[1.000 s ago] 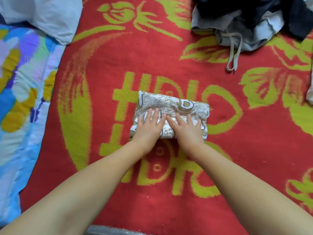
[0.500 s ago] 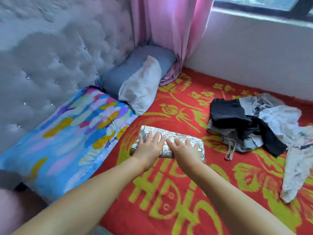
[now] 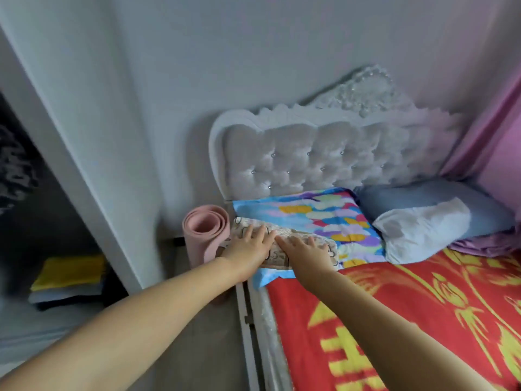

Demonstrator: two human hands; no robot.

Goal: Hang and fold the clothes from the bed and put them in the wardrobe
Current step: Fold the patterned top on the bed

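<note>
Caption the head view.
Both hands, left and right, carry the folded printed garment toward the wardrobe.

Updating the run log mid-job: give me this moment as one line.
phase: carrying | item: folded cream printed garment | left hand: on top, fingers straight | right hand: on top, fingers straight | location: over bed corner, wardrobe at left

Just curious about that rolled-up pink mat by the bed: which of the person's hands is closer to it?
Left. The left hand lies on the folded patterned cloth right beside the pink rolled mat; the right hand is on the cloth's far side.
</note>
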